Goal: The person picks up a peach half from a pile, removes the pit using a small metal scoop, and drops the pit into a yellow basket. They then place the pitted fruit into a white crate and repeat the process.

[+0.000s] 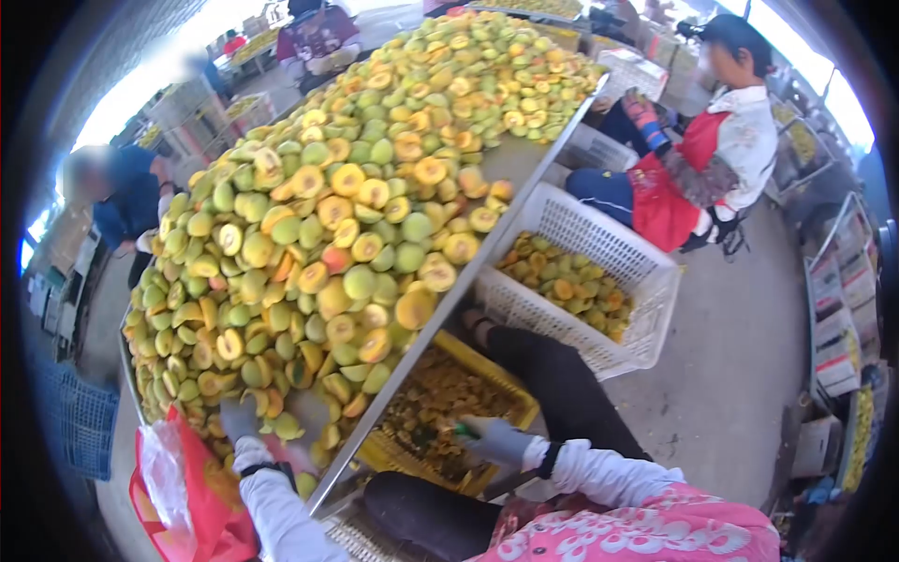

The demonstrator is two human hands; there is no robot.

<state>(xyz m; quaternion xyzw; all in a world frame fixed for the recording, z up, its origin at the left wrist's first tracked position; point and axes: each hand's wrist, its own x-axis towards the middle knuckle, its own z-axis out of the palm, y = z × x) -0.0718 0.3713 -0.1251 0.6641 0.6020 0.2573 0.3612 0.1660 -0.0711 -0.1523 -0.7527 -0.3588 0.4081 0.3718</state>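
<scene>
A broad heap of halved yellow-green peaches (pixel 356 234) covers the metal-edged table. My left hand (pixel 241 419), in a grey glove, reaches to the near edge of the heap and touches the fruit there; its fingertips are not clear. Over the yellow crate (pixel 449 412) of brownish fruit scraps, my right hand (pixel 496 442), also gloved, is closed around a small tool with a green handle (pixel 465 430). The tool's working end cannot be made out.
A white plastic crate (pixel 646 309) with peach halves stands right of my leg. Beside my left arm hangs a red plastic bag (pixel 201 496). One person (pixel 698 159) sits at right; others work across the table. Blue crates (pixel 80 412) stand at left.
</scene>
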